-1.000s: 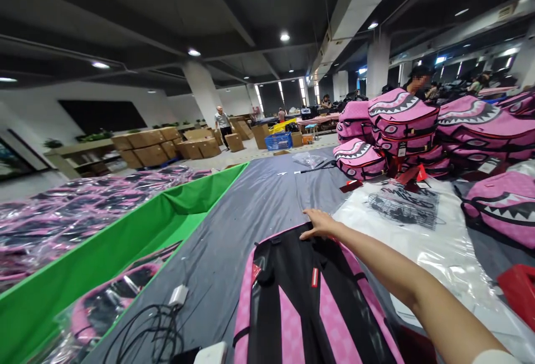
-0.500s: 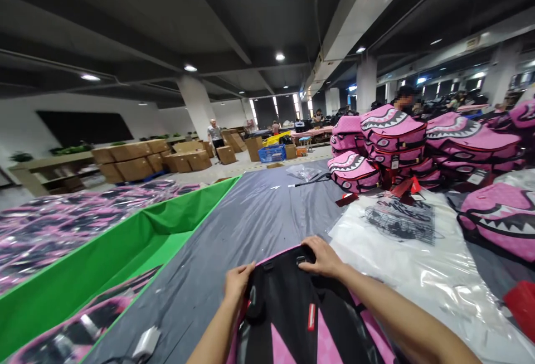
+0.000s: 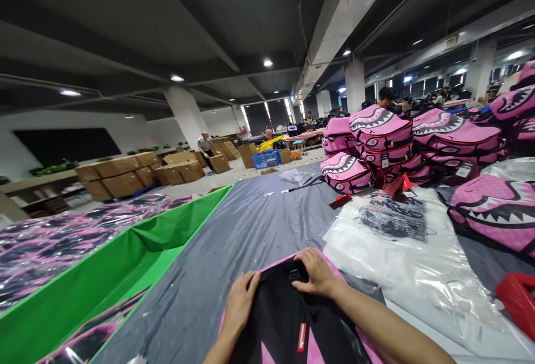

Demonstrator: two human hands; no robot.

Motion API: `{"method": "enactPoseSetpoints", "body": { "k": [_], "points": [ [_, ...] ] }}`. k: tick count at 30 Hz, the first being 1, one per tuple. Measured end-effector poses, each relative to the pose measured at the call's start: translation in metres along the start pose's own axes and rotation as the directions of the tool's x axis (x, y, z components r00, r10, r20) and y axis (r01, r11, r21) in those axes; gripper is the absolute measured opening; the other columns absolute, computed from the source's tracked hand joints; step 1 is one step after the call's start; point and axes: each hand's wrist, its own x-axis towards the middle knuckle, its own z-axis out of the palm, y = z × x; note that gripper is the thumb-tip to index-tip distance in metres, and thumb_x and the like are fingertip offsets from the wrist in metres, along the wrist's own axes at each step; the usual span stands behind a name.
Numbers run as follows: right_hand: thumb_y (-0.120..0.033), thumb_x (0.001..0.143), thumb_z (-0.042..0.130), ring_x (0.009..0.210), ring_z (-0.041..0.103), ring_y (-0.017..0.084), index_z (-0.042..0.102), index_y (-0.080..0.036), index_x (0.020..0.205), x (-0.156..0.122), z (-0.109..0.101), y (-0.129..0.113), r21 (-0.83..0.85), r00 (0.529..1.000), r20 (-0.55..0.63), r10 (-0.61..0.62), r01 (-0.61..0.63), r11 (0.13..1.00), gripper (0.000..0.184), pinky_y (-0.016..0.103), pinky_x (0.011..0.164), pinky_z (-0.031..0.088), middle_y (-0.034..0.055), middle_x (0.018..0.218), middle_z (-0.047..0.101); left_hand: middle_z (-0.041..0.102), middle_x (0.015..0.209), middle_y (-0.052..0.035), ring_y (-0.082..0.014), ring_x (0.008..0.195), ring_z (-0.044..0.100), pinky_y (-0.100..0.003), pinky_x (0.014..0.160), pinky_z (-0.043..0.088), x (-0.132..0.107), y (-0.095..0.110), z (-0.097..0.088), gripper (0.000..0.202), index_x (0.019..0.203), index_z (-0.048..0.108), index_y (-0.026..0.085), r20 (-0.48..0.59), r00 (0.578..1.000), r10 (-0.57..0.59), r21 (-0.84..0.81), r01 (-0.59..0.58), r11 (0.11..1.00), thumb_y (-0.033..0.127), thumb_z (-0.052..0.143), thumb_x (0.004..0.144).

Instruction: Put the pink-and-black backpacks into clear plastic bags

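A black and pink backpack [image 3: 278, 302] lies on the grey-covered table right before me, its lower part cut off by the frame. My left hand [image 3: 241, 301] is closed on its far left edge, thumb and fingers pressed together. At the far right edge my right hand [image 3: 316, 273] grips the bag, the thumb beside a black strap buckle [image 3: 295, 275]. A small red label [image 3: 301, 337] sits on the black panel between my forearms.
Printed clear plastic bags [image 3: 393, 224] lie to the right, near a red object [image 3: 518, 300]. Stacked pink shark-mouth backpacks [image 3: 382, 130] stand behind them. On the left, a green-walled bin [image 3: 167, 236] borders the table [image 3: 251, 213]. A person [image 3: 205, 146] stands by cardboard boxes [image 3: 121, 173].
The view has turned slightly right. Both hands stay on the backpack's far edge, and the left hand now lies flatter over its corner.
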Motion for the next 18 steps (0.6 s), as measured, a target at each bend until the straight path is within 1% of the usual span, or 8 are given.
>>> {"method": "enactPoseSetpoints", "body": {
  "k": [1,2,4,7,10,12,15,18],
  "points": [
    [-0.034,0.068,0.081,0.105,0.059,0.029,0.058,-0.019,0.111,-0.001,0.0,-0.001,-0.009,1.0,0.002,0.002,-0.002,1.0,0.051,0.044,0.097,0.047,0.0107,0.111,0.065,0.076,0.107,-0.0105,-0.0337,0.109,0.067,-0.044,0.101,0.051,-0.007,0.001,0.004,0.049,0.097,0.075,0.02,-0.022,0.996,0.084,0.001,-0.084,0.996,0.059,0.051,0.081],
    [-0.035,0.068,0.08,0.105,0.059,0.029,0.058,-0.018,0.112,-0.001,-0.002,-0.002,-0.02,1.0,0.009,0.003,-0.002,1.0,0.052,0.044,0.098,0.047,0.0109,0.111,0.065,0.073,0.111,-0.013,-0.0349,0.11,0.065,-0.047,0.103,0.049,-0.014,0.001,0.008,0.052,0.102,0.073,0.018,-0.054,0.989,0.136,0.009,-0.136,0.991,0.06,0.051,0.08],
    [-0.036,0.069,0.079,0.107,0.059,0.029,0.057,-0.018,0.114,-0.005,-0.005,-0.005,-0.055,1.0,0.03,0.007,-0.005,0.998,0.053,0.045,0.1,0.046,0.0115,0.113,0.064,0.069,0.113,-0.016,-0.0359,0.11,0.064,-0.052,0.103,0.049,-0.027,-0.001,0.017,0.055,0.109,0.069,0.016,-0.128,0.974,0.188,0.048,-0.183,0.982,0.059,0.051,0.081],
    [-0.037,0.072,0.078,0.113,0.057,0.031,0.057,-0.017,0.118,-0.019,-0.011,-0.014,-0.137,0.998,0.055,0.011,-0.004,0.991,0.054,0.048,0.105,0.045,0.0124,0.117,0.064,0.067,0.113,-0.0143,-0.0337,0.109,0.063,-0.053,0.101,0.051,-0.05,-0.007,0.026,0.047,0.115,0.064,0.016,-0.191,0.938,0.291,0.1,-0.276,0.956,0.052,0.049,0.089],
    [-0.031,0.079,0.074,0.122,0.055,0.031,0.055,-0.015,0.125,-0.046,-0.012,-0.03,-0.215,0.999,0.035,-0.003,0.01,0.977,0.052,0.051,0.113,0.041,0.0141,0.124,0.063,0.066,0.112,-0.0132,-0.0323,0.109,0.063,-0.053,0.097,0.054,-0.079,-0.011,0.03,0.04,0.118,0.061,0.017,-0.237,0.895,0.377,0.16,-0.347,0.924,0.046,0.047,0.095],
    [-0.025,0.083,0.07,0.127,0.054,0.032,0.054,-0.013,0.13,-0.069,-0.013,-0.042,-0.254,1.0,0.025,0.0,0.006,0.967,0.051,0.053,0.115,0.04,0.0165,0.128,0.062,0.066,0.112,-0.0132,-0.0317,0.109,0.063,-0.052,0.096,0.055,-0.101,-0.012,0.029,0.038,0.119,0.061,0.016,-0.222,0.884,0.411,0.197,-0.372,0.907,0.043,0.047,0.097],
    [-0.021,0.086,0.066,0.13,0.054,0.033,0.053,-0.013,0.133,-0.098,-0.016,-0.053,-0.281,0.998,0.057,0.014,0.002,0.96,0.05,0.055,0.112,0.044,0.0191,0.131,0.062,0.066,0.114,-0.0125,-0.0301,0.11,0.064,-0.051,0.097,0.055,-0.128,-0.015,0.023,0.034,0.123,0.06,0.018,-0.125,0.889,0.441,0.222,-0.408,0.886,0.039,0.049,0.098],
    [-0.022,0.087,0.066,0.127,0.056,0.034,0.056,-0.013,0.132,-0.109,-0.021,-0.056,-0.284,0.991,0.133,0.008,0.03,0.958,0.048,0.055,0.109,0.046,0.0195,0.13,0.063,0.067,0.116,-0.0112,-0.0285,0.109,0.065,-0.047,0.095,0.056,-0.137,-0.025,0.02,0.032,0.124,0.061,0.02,0.005,0.896,0.444,0.231,-0.433,0.871,0.036,0.05,0.099]
  ]
}}
